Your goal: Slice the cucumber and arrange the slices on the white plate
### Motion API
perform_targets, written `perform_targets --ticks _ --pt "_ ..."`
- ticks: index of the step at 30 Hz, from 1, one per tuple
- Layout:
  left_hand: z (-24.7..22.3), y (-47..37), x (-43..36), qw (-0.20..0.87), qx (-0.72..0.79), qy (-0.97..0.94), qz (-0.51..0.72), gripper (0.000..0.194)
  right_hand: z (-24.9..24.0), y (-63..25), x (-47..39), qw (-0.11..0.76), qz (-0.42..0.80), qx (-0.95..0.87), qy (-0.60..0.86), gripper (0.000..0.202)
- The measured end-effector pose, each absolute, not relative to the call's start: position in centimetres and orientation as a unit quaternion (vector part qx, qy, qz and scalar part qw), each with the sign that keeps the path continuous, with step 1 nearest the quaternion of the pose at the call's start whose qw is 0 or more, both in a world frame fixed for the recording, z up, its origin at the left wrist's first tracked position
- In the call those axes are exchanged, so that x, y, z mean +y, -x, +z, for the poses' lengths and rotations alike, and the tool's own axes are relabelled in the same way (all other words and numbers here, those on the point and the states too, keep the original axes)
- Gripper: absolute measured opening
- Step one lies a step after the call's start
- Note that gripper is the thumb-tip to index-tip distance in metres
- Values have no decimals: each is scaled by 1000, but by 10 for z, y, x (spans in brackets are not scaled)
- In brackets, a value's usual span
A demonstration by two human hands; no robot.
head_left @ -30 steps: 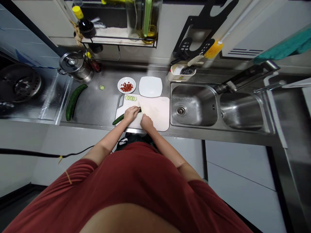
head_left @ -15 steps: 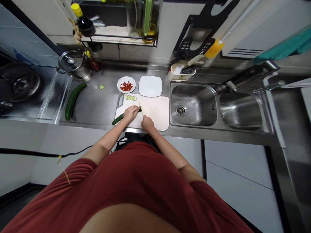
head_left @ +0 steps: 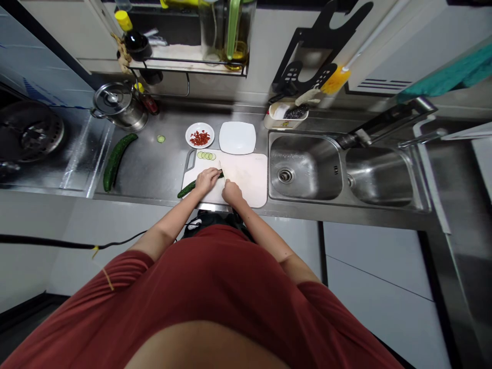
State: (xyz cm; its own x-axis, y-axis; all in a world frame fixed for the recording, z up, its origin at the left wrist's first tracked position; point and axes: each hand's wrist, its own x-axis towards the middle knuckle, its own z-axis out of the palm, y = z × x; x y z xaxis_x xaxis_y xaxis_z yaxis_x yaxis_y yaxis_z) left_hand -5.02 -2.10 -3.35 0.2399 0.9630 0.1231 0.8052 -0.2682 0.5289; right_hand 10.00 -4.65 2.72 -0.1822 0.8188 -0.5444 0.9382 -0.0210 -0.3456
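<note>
The hands, as I watched from my remote station, were over the white cutting board (head_left: 250, 177): the left hand (head_left: 208, 180) curled down on the cucumber (head_left: 186, 190), the right hand (head_left: 232, 193) closed round the knife (head_left: 222, 171). The cucumber ran diagonally from the board's left edge to the blade, under the left hand, the nearer one, and leftward of the right; thin slices (head_left: 206, 155) lay beyond.

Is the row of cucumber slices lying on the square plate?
No: the slices lie on the board, near its far edge, apart from the square plate.
</note>
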Motion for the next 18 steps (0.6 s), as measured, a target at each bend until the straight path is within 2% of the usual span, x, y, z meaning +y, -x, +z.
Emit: perform_targets --ticks 18 --pt "-33 50 -21 178 579 -765 220 28 22 -103 -49 95 -329 697 -630 30"
